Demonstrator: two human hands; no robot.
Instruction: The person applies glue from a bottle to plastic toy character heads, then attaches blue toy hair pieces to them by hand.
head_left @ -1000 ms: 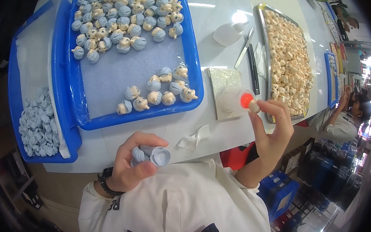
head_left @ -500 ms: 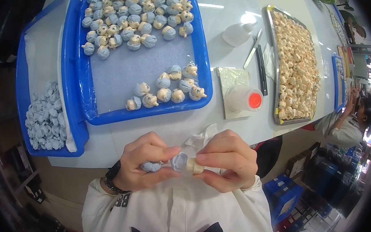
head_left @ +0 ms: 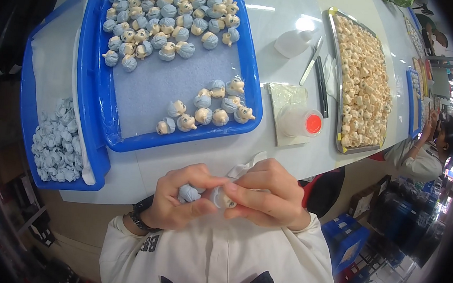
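Assembly looks to be the step in hand, a pale blue hair shell (head_left: 216,196) held against a cream doll-face piece (head_left: 227,201) near the front edge of the white table (head_left: 122,180); the next move, I judge, calls for lining up the two rims and pressing evenly, fingertips kept off the painted eye; at far left a blue bin (head_left: 99,171) holds a heap of loose hair shells (head_left: 56,146); beside it a blue tray (head_left: 146,144) carries capped doll heads (head_left: 167,25), crowded toward its far end, with a smaller group (head_left: 203,115) at the near right corner; the left hand (head_left: 176,204) is curled nearly closed, thumb and forefinger pinching the hair shell, a second blue hair piece (head_left: 188,193) tucked within its fingers; the right hand (head_left: 271,195) is closed to a pinch as well, gripping the face piece; fingers cover much of the join, so I cannot tell whether it is seated; crumpled white tissue (head_left: 243,167) lies just behind the right hand; farther right, a translucent jar (head_left: 291,120) with a red-orange end rests on a pale square pad (head_left: 288,95), near a squeeze bottle (head_left: 292,44), a slim silver tool (head_left: 311,62) and a black pen (head_left: 322,86); rightmost on this stretch, a metal-rimmed tray (head_left: 336,61) is filled with cream face pieces (head_left: 363,83).
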